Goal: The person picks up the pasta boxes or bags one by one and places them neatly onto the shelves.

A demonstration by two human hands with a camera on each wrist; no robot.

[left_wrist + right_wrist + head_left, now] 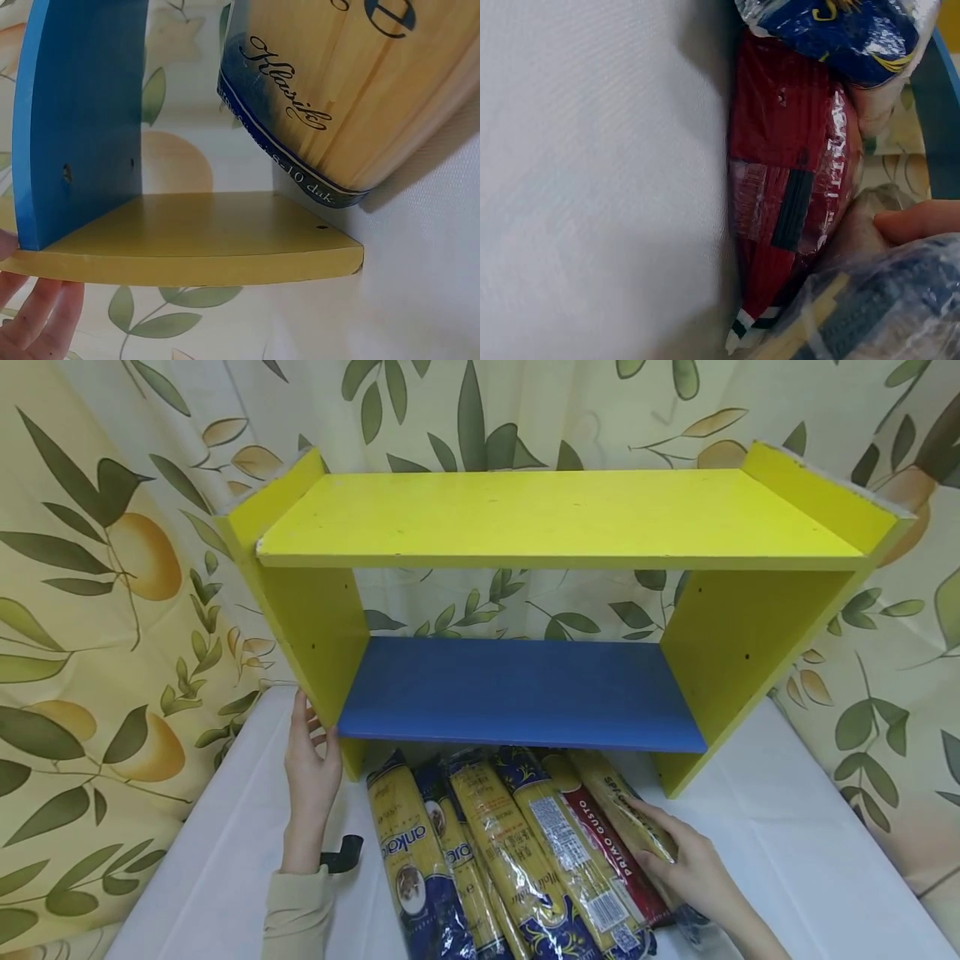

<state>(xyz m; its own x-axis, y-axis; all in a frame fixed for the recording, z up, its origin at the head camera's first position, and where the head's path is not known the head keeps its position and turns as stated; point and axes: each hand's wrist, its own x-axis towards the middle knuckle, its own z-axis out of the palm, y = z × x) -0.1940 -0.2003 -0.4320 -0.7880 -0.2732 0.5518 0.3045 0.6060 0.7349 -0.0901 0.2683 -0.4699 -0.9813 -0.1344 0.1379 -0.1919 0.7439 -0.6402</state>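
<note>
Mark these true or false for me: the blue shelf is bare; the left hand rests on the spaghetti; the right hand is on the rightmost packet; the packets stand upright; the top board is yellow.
1. The blue middle shelf board is bare. True.
2. The left hand rests on the packets. False: it touches the yellow side panel.
3. The right hand lies on the rightmost clear spaghetti packet. True.
4. The packets stand upright. False: they lie flat on the white tablecloth.
5. The yellow top board is yellow. True.
</note>
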